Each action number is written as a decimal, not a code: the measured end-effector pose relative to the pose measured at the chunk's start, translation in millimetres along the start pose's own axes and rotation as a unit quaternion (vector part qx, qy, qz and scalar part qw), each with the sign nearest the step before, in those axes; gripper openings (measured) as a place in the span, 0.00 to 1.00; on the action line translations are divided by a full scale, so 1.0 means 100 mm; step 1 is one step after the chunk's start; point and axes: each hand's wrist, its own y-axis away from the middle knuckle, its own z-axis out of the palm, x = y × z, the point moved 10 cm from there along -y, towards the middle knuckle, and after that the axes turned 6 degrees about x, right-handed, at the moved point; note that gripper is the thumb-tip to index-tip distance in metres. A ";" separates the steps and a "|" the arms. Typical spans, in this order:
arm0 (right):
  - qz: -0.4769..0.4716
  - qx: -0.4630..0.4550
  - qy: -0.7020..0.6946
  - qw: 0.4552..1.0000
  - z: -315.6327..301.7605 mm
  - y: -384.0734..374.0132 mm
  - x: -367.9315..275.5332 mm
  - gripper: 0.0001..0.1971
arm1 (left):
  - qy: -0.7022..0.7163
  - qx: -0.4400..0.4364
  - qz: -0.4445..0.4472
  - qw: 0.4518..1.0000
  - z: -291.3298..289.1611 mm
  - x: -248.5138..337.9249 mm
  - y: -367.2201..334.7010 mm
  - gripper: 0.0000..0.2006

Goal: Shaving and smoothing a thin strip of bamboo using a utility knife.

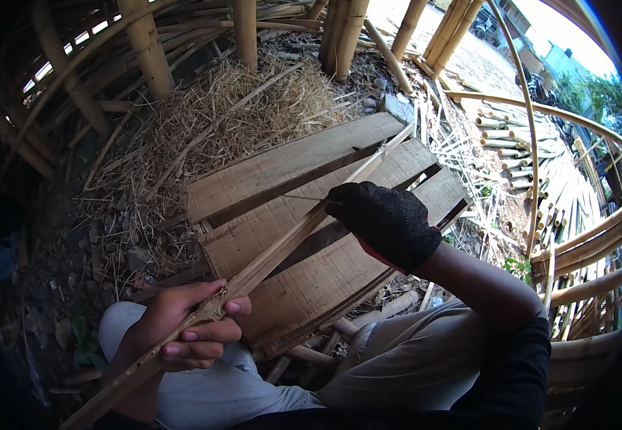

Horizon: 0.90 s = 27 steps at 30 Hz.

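A long split bamboo strip (pixel 282 247) runs slantwise from the lower left up across a low slatted wooden bench. My bare left hand (pixel 200 322) is closed around its lower part, at a rough knot. My right hand (pixel 386 222), in a black textured glove, is closed at the strip's upper part. From that fist a thin, straight, blade-like piece (pixel 304 197) sticks out to the left across the strip; its other end is hidden in the glove. Beyond the glove the strip's pale far end (pixel 389 150) reaches over the bench planks (pixel 311 290).
A heap of dry shavings (pixel 232 107) lies behind the bench at the left. Bamboo posts (pixel 246 36) stand at the back. Cut bamboo lengths (pixel 504 140) and pale strips cover the ground at the right, near a bamboo rail (pixel 590 287). My legs (pixel 411 351) flank the bench's near end.
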 end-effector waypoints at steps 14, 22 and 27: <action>0.075 -0.203 -0.061 0.974 0.42 0.02 0.56 0.11 | 0.013 -0.023 -0.016 1.000 0.00 -0.03 -0.15 0.16; 0.001 -0.131 -0.110 0.985 0.30 0.13 0.07 0.11 | 0.002 -0.016 -0.019 1.000 -0.03 0.01 -0.22 0.16; -0.048 -0.103 -0.126 0.985 0.18 0.22 -0.52 0.11 | -0.032 0.012 -0.019 0.999 -0.01 -0.01 -0.28 0.17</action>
